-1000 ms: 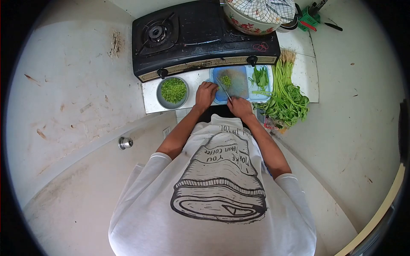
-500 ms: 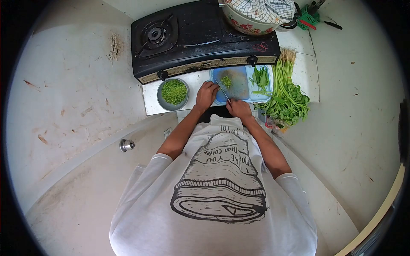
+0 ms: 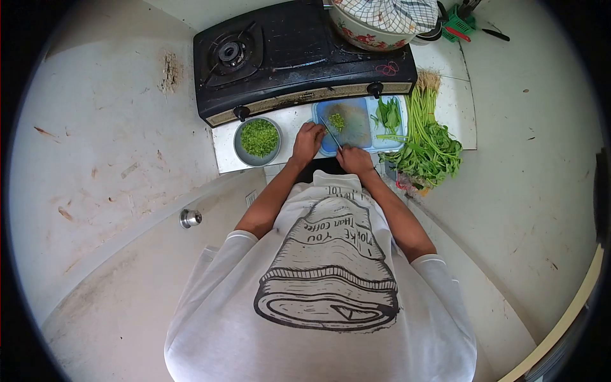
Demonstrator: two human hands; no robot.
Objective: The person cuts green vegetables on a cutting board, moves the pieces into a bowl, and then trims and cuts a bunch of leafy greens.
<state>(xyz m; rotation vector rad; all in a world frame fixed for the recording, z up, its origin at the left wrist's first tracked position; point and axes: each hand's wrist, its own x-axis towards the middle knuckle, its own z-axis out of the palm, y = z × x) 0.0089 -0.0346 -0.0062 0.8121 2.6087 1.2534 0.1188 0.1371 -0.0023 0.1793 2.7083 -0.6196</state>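
Observation:
My right hand (image 3: 354,159) is closed round the handle of a knife (image 3: 331,132), whose thin blade slants up and left across the blue cutting board (image 3: 358,137). At the board's left edge, my left hand (image 3: 308,141) has its fingers curled close beside the blade. Whatever those fingers pinch is hidden from view. Just right of the knife tip lies a small heap of chopped greens (image 3: 337,121). Several loose green leaves (image 3: 387,114) rest on the lighter right-hand part of the board. A grey bowl (image 3: 238,150) of finely chopped greens stands to the left of my left hand.
Behind the board stands a black gas stove (image 3: 296,54) carrying a flowered pot (image 3: 369,39) under a checked cloth (image 3: 394,16). A large bunch of leafy greens (image 3: 433,149) hangs over the counter's front edge at right. A green basket (image 3: 459,25) with utensils sits at the back right.
Both hands and the knife stay in nearly the same place. The right hand and knife handle have shifted very slightly up and left.

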